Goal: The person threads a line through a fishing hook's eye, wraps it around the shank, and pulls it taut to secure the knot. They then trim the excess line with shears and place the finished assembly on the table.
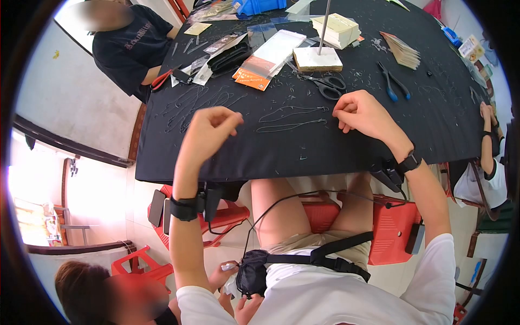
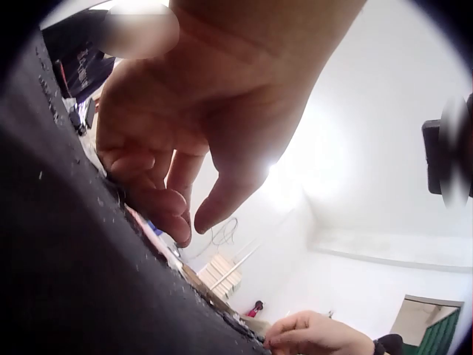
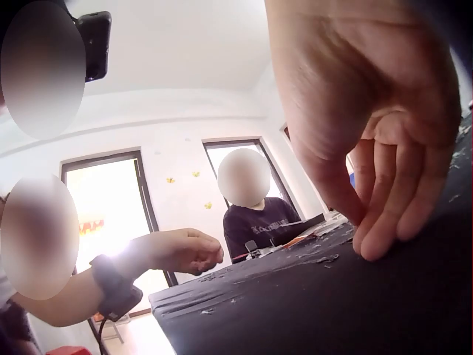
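Two lengths of thin grey line, an upper one [image 1: 292, 112] and a lower one [image 1: 290, 128], lie roughly side by side on the black cloth between my hands. My left hand [image 1: 212, 130] hovers left of them, fingers loosely bent. A gap shows between its thumb [image 2: 222, 200] and fingertips in the left wrist view, with nothing held there. On the other side, my right hand [image 1: 362, 115] is bent down close to the right ends of the lines. Its thumb and fingertips [image 3: 377, 248] come near each other, and no line shows between them. A tangle of similar lines [image 1: 195, 105] lies beyond my left hand.
Black-handled scissors [image 1: 327, 86] and blue-handled pliers [image 1: 392, 84] lie beyond my right hand. A white block [image 1: 318, 58] with an upright metal rod stands farther back, near orange-and-white packets [image 1: 265, 62] and stacked cards [image 1: 338, 30]. Other people sit around the table [image 1: 244, 157].
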### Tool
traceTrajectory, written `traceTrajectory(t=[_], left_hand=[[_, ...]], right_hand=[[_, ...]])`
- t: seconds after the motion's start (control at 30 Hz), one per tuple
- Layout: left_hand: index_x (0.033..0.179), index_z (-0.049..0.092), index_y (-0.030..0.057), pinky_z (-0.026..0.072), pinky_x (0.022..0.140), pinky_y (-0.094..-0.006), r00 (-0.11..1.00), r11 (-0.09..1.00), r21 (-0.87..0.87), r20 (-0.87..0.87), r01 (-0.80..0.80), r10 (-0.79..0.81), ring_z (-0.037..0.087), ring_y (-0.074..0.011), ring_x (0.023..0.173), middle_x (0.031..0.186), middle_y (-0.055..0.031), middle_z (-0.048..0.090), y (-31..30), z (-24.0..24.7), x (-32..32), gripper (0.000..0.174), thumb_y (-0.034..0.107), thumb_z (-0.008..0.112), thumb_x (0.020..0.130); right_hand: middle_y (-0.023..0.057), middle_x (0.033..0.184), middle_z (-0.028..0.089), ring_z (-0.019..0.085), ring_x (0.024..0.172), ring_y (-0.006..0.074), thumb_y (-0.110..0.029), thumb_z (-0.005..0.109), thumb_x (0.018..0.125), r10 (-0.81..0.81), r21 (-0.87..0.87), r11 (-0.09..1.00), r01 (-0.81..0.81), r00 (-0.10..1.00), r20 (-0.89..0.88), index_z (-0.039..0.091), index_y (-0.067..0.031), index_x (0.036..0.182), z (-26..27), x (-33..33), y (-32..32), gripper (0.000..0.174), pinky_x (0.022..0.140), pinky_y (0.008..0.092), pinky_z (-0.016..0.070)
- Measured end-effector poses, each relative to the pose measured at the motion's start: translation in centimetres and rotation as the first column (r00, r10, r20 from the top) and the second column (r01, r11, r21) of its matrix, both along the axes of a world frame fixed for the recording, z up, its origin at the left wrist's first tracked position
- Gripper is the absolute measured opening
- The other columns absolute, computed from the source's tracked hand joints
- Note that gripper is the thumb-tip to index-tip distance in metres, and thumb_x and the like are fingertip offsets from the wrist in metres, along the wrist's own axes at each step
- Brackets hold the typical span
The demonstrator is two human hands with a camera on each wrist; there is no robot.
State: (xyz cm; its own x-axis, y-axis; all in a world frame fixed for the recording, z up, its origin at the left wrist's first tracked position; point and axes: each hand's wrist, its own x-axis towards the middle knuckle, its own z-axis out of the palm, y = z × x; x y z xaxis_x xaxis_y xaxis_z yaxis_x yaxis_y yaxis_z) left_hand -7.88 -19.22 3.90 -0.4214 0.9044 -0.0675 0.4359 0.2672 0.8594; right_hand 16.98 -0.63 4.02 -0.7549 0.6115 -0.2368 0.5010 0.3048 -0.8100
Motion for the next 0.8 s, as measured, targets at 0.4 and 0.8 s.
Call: traceTrajectory(t=[0.4,0.8], left_hand=[[0.082,0.07,0.0059,0.0471,0.06,-0.0279,0.87,0.983,-0.006,-0.467,-0.184,0.16,0.062,-0.0177,0.062,0.067,-0.0087,0.063,0.6,0.0,-3.2,0.017,0.017,0.066,0.069],[0.075,0.071,0.0078,0.0494,0.063,-0.0338,0.717,0.974,-0.097,-0.692,-0.205,0.082,0.064,-0.0266,0.067,0.069,-0.0119,0.065,2.4,-0.1,-2.9,0.014,0.016,0.066,0.065]], right_hand=[[0.0094,0.066,0.063,0.06,0.056,0.0112,-0.008,0.054,0.079,-0.031,-0.033,0.999,0.029,0.997,-0.075,0.06,0.0053,0.082,-0.2,0.5,0.6,0.015,0.053,0.0233,0.0463],[0.0101,0.066,0.063,0.06,0.056,0.0117,-0.007,0.054,0.079,-0.036,-0.05,0.998,0.032,0.995,-0.092,0.061,0.0059,0.083,-0.4,0.7,0.7,0.015,0.054,0.0236,0.0467]])
